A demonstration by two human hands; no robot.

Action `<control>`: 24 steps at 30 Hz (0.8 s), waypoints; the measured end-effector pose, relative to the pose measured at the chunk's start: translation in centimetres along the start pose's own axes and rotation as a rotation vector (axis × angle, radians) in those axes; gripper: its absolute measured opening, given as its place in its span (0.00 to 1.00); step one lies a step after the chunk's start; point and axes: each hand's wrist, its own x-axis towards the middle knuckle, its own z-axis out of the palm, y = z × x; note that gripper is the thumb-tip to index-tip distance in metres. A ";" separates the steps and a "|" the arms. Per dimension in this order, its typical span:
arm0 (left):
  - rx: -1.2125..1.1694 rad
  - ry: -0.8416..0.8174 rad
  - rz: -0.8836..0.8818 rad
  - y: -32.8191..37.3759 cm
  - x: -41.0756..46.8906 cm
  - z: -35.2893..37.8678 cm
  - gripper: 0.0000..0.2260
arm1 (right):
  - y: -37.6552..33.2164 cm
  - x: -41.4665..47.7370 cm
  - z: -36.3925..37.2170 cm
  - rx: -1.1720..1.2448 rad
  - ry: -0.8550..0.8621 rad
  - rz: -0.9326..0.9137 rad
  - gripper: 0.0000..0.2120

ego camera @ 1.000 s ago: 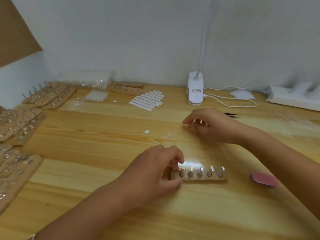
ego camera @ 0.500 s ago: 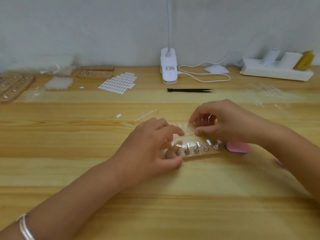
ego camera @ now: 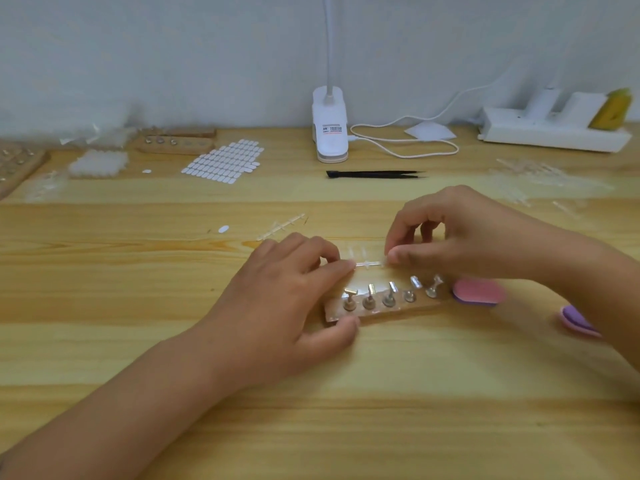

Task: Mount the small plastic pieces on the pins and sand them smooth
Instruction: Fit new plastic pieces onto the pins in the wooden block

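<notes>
Five metal pins [ego camera: 389,296] stand in a row on the wooden block [ego camera: 398,311] mid-table [ego camera: 311,410], and your left hand [ego camera: 287,306] grips the block's left end, thumb on its near edge, curled forefinger tip touching the left end of a clear plastic strip [ego camera: 369,264] just behind the block. Your right hand [ego camera: 460,237] pinches the strip's right end between thumb and forefinger (pink sanding pad [ego camera: 479,291] lies just right of the block).

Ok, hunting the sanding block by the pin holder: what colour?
The sanding block is pink, purple beneath; head view.
</notes>
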 end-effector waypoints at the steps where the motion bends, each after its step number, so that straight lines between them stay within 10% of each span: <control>1: 0.005 -0.004 0.005 0.0 0.0 0.0 0.26 | 0.0 0.0 -0.1 0.004 0.002 -0.001 0.05; 11: -0.080 0.043 0.005 -0.3 -0.1 0.4 0.26 | -0.3 -0.5 -3.2 -0.007 0.202 0.044 0.06; 24: -0.655 0.167 -0.129 -0.5 0.5 0.4 0.05 | -3.8 -0.8 0.4 -0.020 -0.034 -0.316 0.05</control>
